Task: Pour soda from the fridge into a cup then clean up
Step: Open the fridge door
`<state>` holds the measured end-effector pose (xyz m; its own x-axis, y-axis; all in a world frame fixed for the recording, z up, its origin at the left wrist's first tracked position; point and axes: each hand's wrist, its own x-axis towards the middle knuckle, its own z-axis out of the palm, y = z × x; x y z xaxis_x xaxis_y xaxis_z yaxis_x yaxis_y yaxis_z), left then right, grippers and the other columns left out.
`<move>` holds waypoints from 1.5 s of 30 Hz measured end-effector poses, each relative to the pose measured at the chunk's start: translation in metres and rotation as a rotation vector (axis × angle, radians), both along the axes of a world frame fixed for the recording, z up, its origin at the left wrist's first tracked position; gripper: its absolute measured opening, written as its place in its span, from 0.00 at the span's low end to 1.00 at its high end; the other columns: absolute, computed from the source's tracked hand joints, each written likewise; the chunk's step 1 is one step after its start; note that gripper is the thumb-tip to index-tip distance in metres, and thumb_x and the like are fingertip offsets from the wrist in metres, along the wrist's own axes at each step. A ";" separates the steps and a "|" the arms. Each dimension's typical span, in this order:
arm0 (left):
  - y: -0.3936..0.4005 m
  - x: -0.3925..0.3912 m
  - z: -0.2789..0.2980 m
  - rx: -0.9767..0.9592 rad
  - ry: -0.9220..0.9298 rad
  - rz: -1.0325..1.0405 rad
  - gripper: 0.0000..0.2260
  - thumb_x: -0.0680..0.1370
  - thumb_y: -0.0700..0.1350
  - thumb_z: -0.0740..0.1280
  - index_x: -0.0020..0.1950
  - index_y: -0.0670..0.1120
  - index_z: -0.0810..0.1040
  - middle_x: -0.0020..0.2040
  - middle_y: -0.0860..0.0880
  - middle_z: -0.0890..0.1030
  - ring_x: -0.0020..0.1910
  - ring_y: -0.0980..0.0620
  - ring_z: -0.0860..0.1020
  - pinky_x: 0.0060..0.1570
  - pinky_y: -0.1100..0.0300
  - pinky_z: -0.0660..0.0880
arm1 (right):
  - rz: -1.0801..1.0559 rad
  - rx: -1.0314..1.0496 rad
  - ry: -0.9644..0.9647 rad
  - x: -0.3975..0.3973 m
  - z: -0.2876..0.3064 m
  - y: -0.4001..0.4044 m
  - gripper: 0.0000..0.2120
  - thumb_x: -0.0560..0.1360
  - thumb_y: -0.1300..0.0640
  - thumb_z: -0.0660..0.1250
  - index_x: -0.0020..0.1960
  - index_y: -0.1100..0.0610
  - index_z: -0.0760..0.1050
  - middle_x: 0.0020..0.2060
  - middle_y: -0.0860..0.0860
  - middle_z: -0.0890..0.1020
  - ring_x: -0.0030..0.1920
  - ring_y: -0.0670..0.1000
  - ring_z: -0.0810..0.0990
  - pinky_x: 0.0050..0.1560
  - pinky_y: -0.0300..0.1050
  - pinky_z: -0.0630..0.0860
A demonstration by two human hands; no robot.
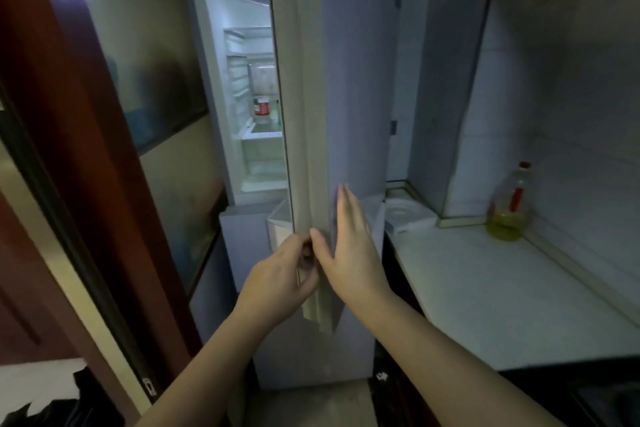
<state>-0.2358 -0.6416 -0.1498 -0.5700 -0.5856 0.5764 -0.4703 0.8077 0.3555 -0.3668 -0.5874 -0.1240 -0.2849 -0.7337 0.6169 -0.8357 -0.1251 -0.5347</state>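
Observation:
The fridge door [346, 87] stands partly ajar, its pale edge facing me and the lit inside showing through the gap at left. A soda bottle with a red label [262, 109] stands on a shelf inside the fridge. My left hand [280, 277] grips the lower edge of the door with curled fingers. My right hand [349, 250] lies flat against the door's outer face, fingers straight and pointing up. No cup is in view.
A white counter [502, 295] runs along the right, with a bottle of yellow oil [509, 208] near the wall and a white lidded box [405, 217] by the fridge. A dark red door frame [86, 149] stands close on the left.

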 end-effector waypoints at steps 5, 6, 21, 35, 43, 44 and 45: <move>0.047 -0.047 0.002 -0.081 -0.073 -0.055 0.17 0.77 0.53 0.64 0.65 0.55 0.69 0.53 0.58 0.76 0.48 0.58 0.78 0.39 0.59 0.76 | -0.096 0.020 -0.129 -0.037 0.006 0.049 0.33 0.81 0.53 0.59 0.78 0.52 0.44 0.77 0.46 0.53 0.76 0.46 0.55 0.68 0.30 0.52; 0.055 -0.057 0.004 -0.087 -0.078 -0.062 0.17 0.77 0.53 0.64 0.66 0.55 0.69 0.55 0.58 0.76 0.50 0.57 0.79 0.40 0.58 0.77 | -0.128 0.033 -0.134 -0.045 0.007 0.059 0.33 0.81 0.53 0.59 0.78 0.51 0.44 0.77 0.47 0.55 0.75 0.47 0.58 0.68 0.34 0.57; 0.115 -0.162 0.020 -0.097 -0.374 -0.247 0.30 0.78 0.51 0.63 0.78 0.55 0.54 0.69 0.53 0.69 0.61 0.48 0.75 0.49 0.52 0.74 | -0.400 0.187 -0.192 -0.137 0.017 0.145 0.31 0.81 0.54 0.56 0.78 0.54 0.44 0.76 0.53 0.58 0.69 0.56 0.68 0.63 0.48 0.68; 0.091 -0.155 0.019 -0.132 -0.461 -0.110 0.21 0.79 0.52 0.60 0.72 0.53 0.67 0.67 0.55 0.71 0.61 0.51 0.75 0.50 0.54 0.76 | -0.575 0.067 0.039 -0.123 0.023 0.155 0.26 0.81 0.56 0.56 0.77 0.56 0.53 0.76 0.52 0.59 0.75 0.52 0.57 0.72 0.48 0.55; 0.061 -0.121 0.026 -0.169 -0.462 0.020 0.19 0.80 0.53 0.58 0.71 0.52 0.69 0.65 0.52 0.74 0.60 0.49 0.76 0.52 0.55 0.73 | -0.265 0.179 0.232 -0.109 0.019 0.110 0.21 0.80 0.57 0.57 0.72 0.57 0.63 0.70 0.51 0.68 0.68 0.53 0.67 0.64 0.50 0.66; 0.057 -0.116 0.028 -0.177 -0.466 0.039 0.20 0.80 0.53 0.58 0.71 0.51 0.69 0.65 0.52 0.74 0.61 0.48 0.75 0.54 0.54 0.73 | -0.265 0.188 0.266 -0.109 0.018 0.104 0.21 0.79 0.57 0.58 0.72 0.57 0.64 0.68 0.52 0.70 0.67 0.53 0.68 0.64 0.50 0.66; 0.051 -0.111 0.028 -0.163 -0.468 0.060 0.20 0.80 0.54 0.58 0.72 0.51 0.69 0.66 0.51 0.74 0.62 0.48 0.75 0.56 0.54 0.73 | -0.267 0.202 0.304 -0.109 0.017 0.097 0.22 0.79 0.57 0.59 0.72 0.57 0.64 0.67 0.53 0.71 0.66 0.54 0.69 0.63 0.50 0.66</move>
<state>-0.3464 -0.5902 -0.1214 -0.7572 -0.5491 0.3537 -0.5968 0.8017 -0.0331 -0.4755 -0.4902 -0.1071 -0.3080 -0.7734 0.5540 -0.9476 0.1974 -0.2513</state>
